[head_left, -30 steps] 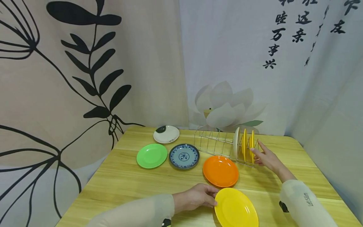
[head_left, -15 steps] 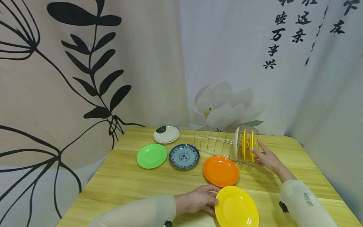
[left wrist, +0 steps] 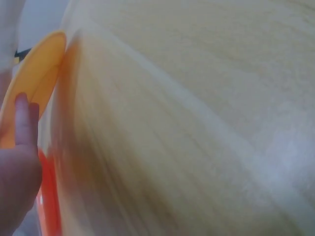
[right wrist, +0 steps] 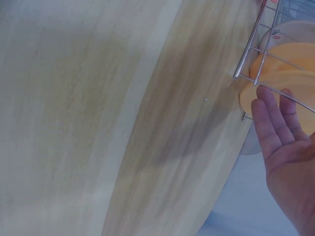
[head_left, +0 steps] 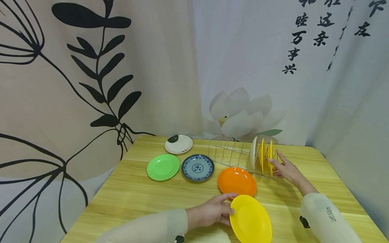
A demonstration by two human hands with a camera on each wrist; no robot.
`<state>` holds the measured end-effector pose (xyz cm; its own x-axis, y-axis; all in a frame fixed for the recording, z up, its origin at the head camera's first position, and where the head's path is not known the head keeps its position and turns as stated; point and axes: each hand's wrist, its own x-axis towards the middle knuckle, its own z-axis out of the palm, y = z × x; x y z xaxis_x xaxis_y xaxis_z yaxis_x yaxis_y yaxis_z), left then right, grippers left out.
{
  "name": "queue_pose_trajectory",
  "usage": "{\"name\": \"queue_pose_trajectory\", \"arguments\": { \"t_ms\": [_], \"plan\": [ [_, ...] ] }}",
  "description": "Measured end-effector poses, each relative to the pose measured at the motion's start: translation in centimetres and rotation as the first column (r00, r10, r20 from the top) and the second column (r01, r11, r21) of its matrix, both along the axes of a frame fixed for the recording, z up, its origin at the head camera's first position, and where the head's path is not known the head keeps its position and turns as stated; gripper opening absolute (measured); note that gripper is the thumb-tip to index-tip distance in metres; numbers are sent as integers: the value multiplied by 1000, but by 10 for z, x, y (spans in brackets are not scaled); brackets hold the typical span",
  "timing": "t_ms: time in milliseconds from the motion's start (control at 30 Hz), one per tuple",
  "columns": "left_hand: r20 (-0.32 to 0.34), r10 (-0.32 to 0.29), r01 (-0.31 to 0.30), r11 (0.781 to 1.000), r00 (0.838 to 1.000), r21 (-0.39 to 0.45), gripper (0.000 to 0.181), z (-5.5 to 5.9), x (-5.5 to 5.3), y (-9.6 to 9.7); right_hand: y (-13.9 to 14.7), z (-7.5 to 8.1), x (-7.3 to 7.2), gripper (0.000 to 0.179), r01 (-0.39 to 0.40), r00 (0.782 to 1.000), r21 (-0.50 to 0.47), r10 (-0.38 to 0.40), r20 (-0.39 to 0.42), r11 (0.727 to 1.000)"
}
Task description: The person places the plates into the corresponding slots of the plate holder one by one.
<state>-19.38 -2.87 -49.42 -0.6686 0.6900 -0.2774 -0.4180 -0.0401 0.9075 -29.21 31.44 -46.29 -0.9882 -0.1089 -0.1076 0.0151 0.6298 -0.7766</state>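
"What do the fingers of the left hand (head_left: 212, 211) grip?"
"A yellow plate (head_left: 251, 219) by its left rim, tilted over the worktop (head_left: 136, 195), just in front of the orange plate (head_left: 237, 181)."
"And the right hand (head_left: 287, 171)?"
"Fingers loosely extended, at the wire dish rack's (right wrist: 260, 66) right end."

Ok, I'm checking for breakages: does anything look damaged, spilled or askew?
Nothing stands out. The yellow plate is tilted, but the left hand holds its edge. Three plates stand upright in the wire rack, and no spill or break shows.
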Motion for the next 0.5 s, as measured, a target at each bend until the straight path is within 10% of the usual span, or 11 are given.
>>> {"name": "queue_pose_trajectory", "arguments": {
  "t_ms": [500],
  "plan": [
    [-65, 30, -21, 991, 997, 129, 57, 21, -23, -18, 0, -2, 0, 91, 1, 1000, -7, -1, 0, 1000]
  ]
}}
